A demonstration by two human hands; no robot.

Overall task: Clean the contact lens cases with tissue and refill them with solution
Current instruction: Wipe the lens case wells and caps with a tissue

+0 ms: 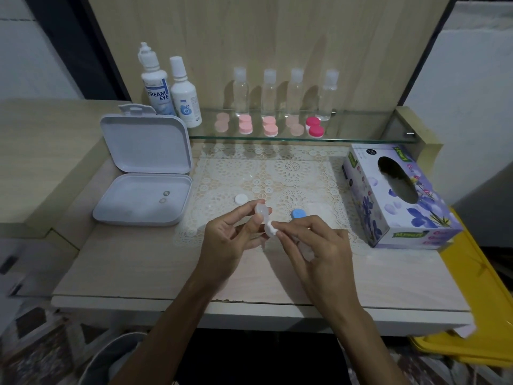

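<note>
Evidently the wiping step was in hand: a clear contact lens case (263, 219) was held up above the middle of the surface (125, 262), just over the front edge of the lace mat (288, 173). The case was pinched at its upper well by the thumb and fingers of the left hand (227, 240), while a small wad of tissue (273, 225) was pressed into its lower well by the fingertips of the right hand (316, 245), whose grip was closed on that wad. Both caps were already off: a white cap (240, 199) lay on the mat toward the left, a blue cap (298, 213) toward the right, just behind the right hand. The next move, it was judged, called for the tissue to be turned through the second well, and then for a solution bottle (154, 84) to be fetched from the back left corner, beside a second bottle (185, 98). That reach would have to be made over the open white box (144, 190) standing along the left edge, in whose tray two small lenses (164, 196) seemed to lie. A tissue box (399, 195) stood at the right edge, within easy reach. More cases (270, 126) and clear bottles (268, 93) were ranged on the glass shelf (361, 134) at the back. Open room was left along the front edge, below the hands.
</note>
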